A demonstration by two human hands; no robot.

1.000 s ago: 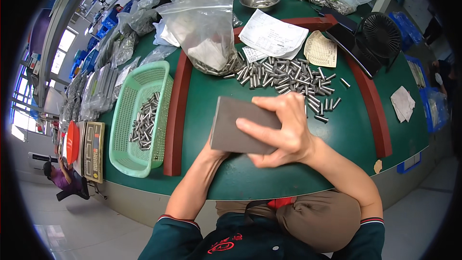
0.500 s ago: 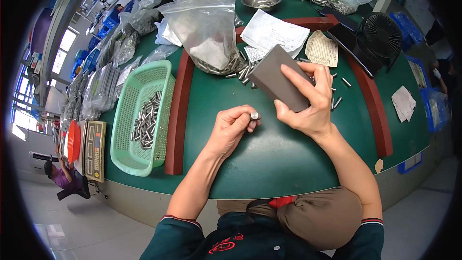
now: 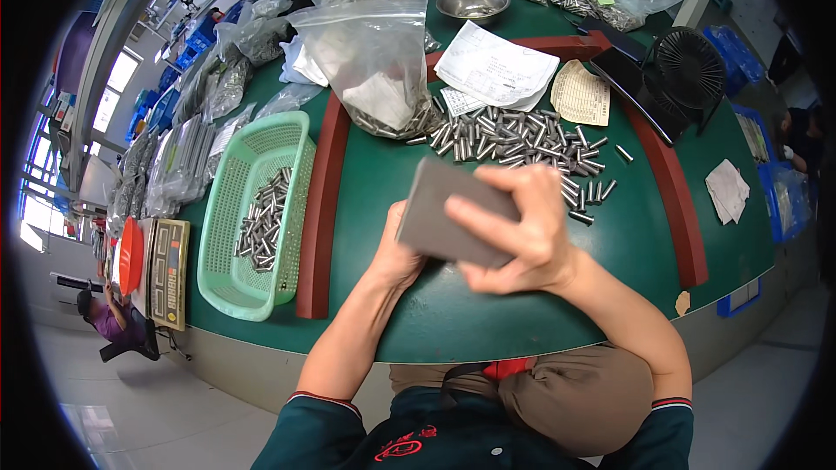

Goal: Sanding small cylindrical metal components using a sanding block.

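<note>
- The scene was a workshop with a green table (image 3: 522, 313) edged by red strips, bags of metal parts stacked toward twelve and ten o'clock.
- The right hand (image 3: 522, 231) was clamped on a flat grey block (image 3: 448, 222), fingers curled over its top edge, holding it tilted above the table's middle.
- The left hand (image 3: 396, 257) sat under the block's lower left corner, touching it; the block hid the fingers, so I could not tell whether they were closed or spread.
- A loose heap of small metal pins (image 3: 514, 139) lay on the table at twelve o'clock from the hands, near but apart from them.
- A green basket (image 3: 235, 252) stood at nine o'clock beyond the red strip, with a modest pile of pins in its middle.
- Judging by the two piles, the sorting looked partly done: some pins were in the basket, while the larger share remained on the table.
- A clear bag (image 3: 370, 52) of pins stood open at eleven o'clock, beside papers (image 3: 496, 70) and a black fan (image 3: 688, 65) at one o'clock.
</note>
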